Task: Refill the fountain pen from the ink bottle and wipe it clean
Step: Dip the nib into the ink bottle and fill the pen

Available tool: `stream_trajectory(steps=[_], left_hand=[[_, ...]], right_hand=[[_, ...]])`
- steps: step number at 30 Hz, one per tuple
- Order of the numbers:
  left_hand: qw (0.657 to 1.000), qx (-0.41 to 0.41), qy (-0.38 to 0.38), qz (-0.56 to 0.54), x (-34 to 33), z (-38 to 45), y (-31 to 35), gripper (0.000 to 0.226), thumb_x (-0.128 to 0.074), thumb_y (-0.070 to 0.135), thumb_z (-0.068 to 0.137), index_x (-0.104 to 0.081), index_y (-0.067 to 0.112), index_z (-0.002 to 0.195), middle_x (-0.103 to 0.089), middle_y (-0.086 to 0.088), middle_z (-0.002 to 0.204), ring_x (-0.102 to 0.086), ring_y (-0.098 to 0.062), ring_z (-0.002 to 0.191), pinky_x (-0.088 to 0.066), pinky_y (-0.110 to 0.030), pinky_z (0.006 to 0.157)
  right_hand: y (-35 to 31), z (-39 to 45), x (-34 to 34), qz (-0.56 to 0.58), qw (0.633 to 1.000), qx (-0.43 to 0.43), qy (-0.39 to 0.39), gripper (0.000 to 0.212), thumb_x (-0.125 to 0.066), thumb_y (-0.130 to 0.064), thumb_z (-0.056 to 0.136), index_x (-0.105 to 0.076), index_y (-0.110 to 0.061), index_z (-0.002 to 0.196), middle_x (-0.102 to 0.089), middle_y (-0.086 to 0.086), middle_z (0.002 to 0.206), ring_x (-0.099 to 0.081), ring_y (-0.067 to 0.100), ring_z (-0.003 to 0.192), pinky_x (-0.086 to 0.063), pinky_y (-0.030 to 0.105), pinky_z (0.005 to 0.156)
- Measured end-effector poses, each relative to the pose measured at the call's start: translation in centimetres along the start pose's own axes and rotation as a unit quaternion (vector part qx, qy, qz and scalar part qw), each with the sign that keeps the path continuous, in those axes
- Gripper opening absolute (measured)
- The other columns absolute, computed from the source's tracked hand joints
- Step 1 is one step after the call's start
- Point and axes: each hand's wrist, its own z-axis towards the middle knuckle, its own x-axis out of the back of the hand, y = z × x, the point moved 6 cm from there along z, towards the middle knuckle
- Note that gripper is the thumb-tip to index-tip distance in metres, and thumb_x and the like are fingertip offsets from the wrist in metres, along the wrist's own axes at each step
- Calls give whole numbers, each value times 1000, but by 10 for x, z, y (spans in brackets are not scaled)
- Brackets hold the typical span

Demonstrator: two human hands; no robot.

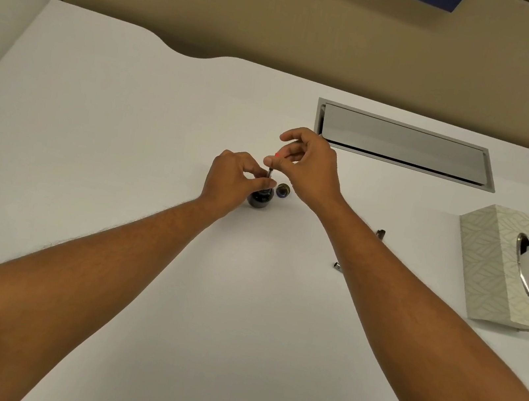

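Note:
A small dark ink bottle [260,198] stands open on the white desk [126,143]. Its cap [283,190] lies just to the right of it. The thin pen section [269,174] stands upright with its lower end down at the bottle's mouth. My left hand [233,180] pinches the pen's lower part right above the bottle. My right hand [308,165] pinches the pen's upper end, where a small red tip shows. The nib is hidden. Two metal pen parts, one [380,233] and another [336,265], peek out beside my right forearm.
A patterned tissue box [501,272] with a tissue sticking out stands at the right edge. A metal cable hatch [404,142] is set into the desk behind my hands. Partition walls close the desk at the back and sides.

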Motion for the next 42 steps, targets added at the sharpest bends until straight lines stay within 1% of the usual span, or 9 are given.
stream_trajectory(steps=[5, 14, 18, 22, 27, 31, 35, 40, 42], left_hand=[[1000, -3, 0, -2, 0, 0, 2, 21, -91, 36, 79, -86, 20, 91, -78, 3, 95, -68, -17, 97, -43, -21, 79], [1000, 2, 0, -3, -1, 0, -3, 19, -90, 42, 78, -86, 26, 88, -75, 15, 90, -68, -23, 103, -52, -46, 92], [1000, 1, -3, -1, -2, 0, -4, 18, -90, 40, 78, -86, 25, 88, -78, 9, 93, -67, -22, 102, -52, -45, 92], [1000, 2, 0, 3, -2, 0, -4, 18, -89, 41, 78, -85, 26, 88, -78, 8, 95, -65, -23, 106, -51, -43, 91], [1000, -2, -3, 0, -1, 1, -5, 21, -90, 42, 78, -86, 25, 89, -77, 10, 93, -67, -22, 103, -50, -37, 86], [1000, -4, -2, -4, -1, 1, -4, 21, -90, 40, 78, -86, 23, 90, -77, 8, 92, -68, -19, 99, -43, -26, 79], [1000, -11, 0, 3, -1, 0, -2, 19, -90, 39, 79, -86, 23, 88, -77, 11, 92, -64, -18, 104, -43, -24, 84], [1000, -9, -2, 5, 1, 1, -5, 18, -89, 42, 78, -85, 26, 87, -77, 12, 92, -66, -22, 106, -48, -35, 90], [1000, -8, -1, 0, 1, 2, -7, 18, -89, 40, 79, -86, 25, 88, -76, 12, 91, -67, -20, 103, -47, -31, 87]], right_hand=[[1, -1, 2, 17, 1000, 0, -5, 33, -86, -8, 83, -69, -17, 110, -81, -2, 80, -78, 9, 80, -66, 39, 82], [0, -1, -4, 33, 998, 7, -53, 45, -76, -9, 94, -65, -22, 136, -83, -4, 102, -78, 4, 98, -54, 17, 90], [-1, -3, -3, 17, 1000, -3, -7, 36, -84, -15, 86, -71, -20, 119, -82, -4, 81, -79, 11, 84, -65, 39, 74], [0, -3, -3, -8, 1000, -12, 27, 41, -93, -24, 79, -71, -18, 112, -79, -4, 77, -77, 12, 79, -63, 33, 70], [0, 1, -7, 21, 995, 15, -101, 44, -72, -11, 98, -63, -17, 140, -82, -3, 111, -77, 7, 97, -61, 30, 92], [2, 4, -3, 13, 999, 4, -38, 33, -82, -16, 89, -72, -17, 121, -84, -4, 85, -79, 8, 91, -60, 37, 96], [4, 3, -3, 7, 1000, -9, 24, 32, -91, -25, 79, -73, -19, 105, -80, -4, 73, -77, 12, 78, -60, 25, 74], [6, 4, -9, 34, 995, 13, -89, 39, -76, -10, 94, -69, -17, 132, -82, -3, 109, -78, 8, 96, -62, 29, 88], [8, 3, -8, 41, 995, 13, -89, 33, -74, -7, 95, -71, -15, 128, -84, -1, 102, -79, 11, 94, -62, 34, 89]])
